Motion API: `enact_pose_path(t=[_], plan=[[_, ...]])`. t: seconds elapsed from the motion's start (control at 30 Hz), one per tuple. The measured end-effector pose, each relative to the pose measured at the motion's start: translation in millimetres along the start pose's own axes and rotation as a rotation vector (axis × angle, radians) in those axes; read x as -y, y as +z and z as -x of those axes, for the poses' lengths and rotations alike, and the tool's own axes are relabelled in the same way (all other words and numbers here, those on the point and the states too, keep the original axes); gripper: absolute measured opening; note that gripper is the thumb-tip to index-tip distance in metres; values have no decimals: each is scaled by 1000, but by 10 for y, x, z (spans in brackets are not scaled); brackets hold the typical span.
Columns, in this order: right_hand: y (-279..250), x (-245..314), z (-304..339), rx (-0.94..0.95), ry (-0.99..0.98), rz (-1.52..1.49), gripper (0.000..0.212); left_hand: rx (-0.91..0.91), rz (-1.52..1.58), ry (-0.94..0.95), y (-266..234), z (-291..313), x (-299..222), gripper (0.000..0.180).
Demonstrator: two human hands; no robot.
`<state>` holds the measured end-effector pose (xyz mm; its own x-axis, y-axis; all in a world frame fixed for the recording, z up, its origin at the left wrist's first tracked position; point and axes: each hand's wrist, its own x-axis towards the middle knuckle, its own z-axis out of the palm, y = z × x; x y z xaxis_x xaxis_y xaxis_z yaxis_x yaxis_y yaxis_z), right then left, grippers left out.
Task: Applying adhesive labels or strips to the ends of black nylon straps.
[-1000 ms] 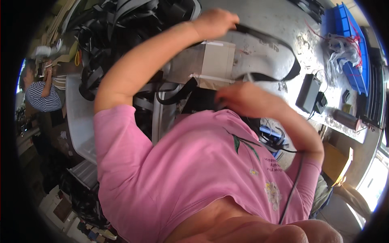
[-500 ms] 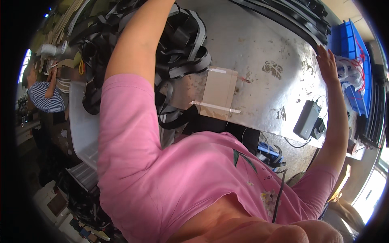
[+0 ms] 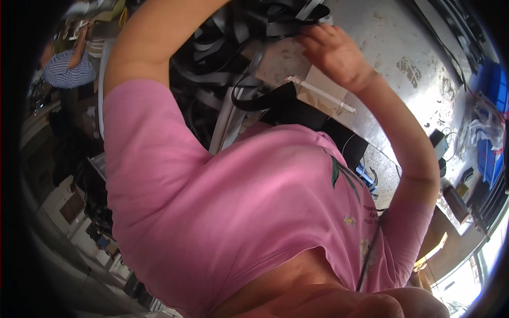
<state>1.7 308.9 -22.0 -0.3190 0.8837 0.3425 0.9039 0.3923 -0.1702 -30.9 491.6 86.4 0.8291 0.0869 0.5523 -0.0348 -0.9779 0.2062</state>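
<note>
My right hand (image 3: 339,57) is over the metal worktable (image 3: 382,37), beside a heap of black straps (image 3: 228,32). Its fingers look stretched out and slightly bent. Their tips are close to a dark strap at the heap's edge; whether they touch it I cannot make out. My left forearm (image 3: 164,24) reaches up past the top edge of the picture, so the left hand is out of sight. Below my right hand, a brown cardboard piece (image 3: 324,98) with pale tape lies on the table's near edge.
Long black strips (image 3: 461,26) lie along the table's far right side. A blue crate (image 3: 489,161) with clear plastic bags (image 3: 485,124) stands at the right, near a dark box-shaped device (image 3: 439,143). Another person in a striped top (image 3: 69,70) is at the far left.
My right hand has come from the strips at the far right across to the strap heap. The view has shifted, and the left hand stays outside it.
</note>
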Motion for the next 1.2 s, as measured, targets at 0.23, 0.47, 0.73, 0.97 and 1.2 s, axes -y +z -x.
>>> enact_pose_path(t=[0.23, 0.47, 0.73, 0.97, 1.2], plan=[[609, 679, -239, 107, 86, -212, 33, 68, 119, -277, -493, 1476, -782, 5], [192, 708, -140, 93, -69, -232, 23, 332, 162, -393, -246, 2032, -455, 34], [-875, 343, 1253, -44, 273, -553, 19, 545, -237, -309, -160, 1796, -313, 69], [-1130, -97, 2447, -610, 821, -623, 36, 396, -214, -186, 43, 1654, -298, 58], [-1086, -228, 2462, -1220, 921, -1085, 31, -59, -20, -309, 66, 1307, -350, 13]])
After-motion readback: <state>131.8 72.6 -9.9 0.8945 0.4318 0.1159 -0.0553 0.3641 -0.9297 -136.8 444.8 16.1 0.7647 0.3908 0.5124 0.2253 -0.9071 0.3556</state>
